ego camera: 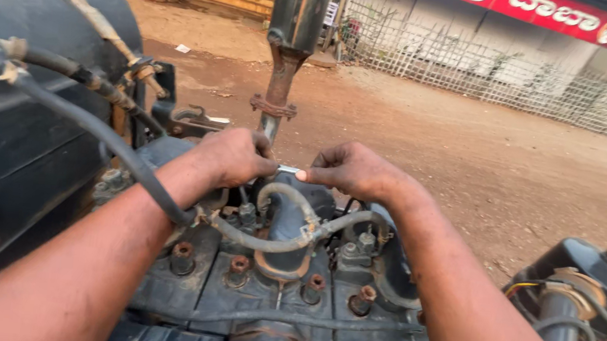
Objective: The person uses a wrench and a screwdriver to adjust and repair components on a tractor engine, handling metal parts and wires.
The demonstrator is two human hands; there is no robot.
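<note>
At the centre of the frame, the left hand (235, 157) and right hand (353, 170) meet over a greasy engine block (271, 285). Each grip is pinched on one end of a small silvery metal tool (288, 169), just above a curved grey hose (283, 194). A rusty exhaust pipe (283, 73) rises behind.

Outdoor roadside repair spot. I work over an open engine (272, 277), oily and rusted; dirt road (466, 148) ahead, mesh fence (473, 68) and a shopfront with red signboard (544, 10) beyond.
</note>
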